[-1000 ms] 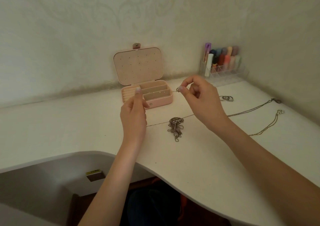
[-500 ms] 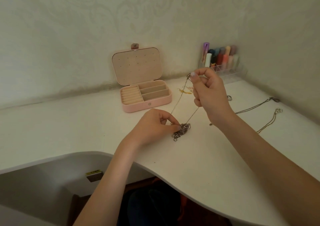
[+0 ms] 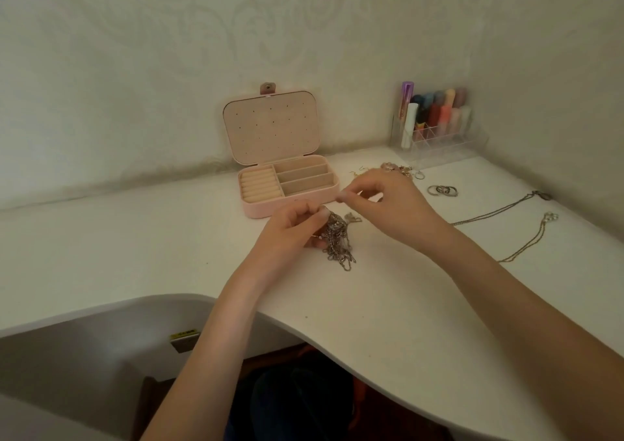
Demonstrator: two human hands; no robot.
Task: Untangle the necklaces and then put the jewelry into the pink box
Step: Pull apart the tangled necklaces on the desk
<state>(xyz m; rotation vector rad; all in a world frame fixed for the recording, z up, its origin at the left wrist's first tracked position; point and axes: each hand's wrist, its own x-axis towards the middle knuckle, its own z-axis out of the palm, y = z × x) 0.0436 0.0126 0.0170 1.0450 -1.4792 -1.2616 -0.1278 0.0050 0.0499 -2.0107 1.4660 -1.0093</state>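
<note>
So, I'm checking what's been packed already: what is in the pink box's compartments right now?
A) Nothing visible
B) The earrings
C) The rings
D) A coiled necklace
A: the open pink box shows only bare beige compartments, while the tangled chains hang from the left hand and the rings lie on the table.

My feed is dim and soft, with flat, greenish ambient light and no glare. Faint shadows sit under my left hand (image 3: 290, 229) on the white curved tabletop (image 3: 388, 305). Detail is smeared, and wide-angle distortion bends the edges.
</note>
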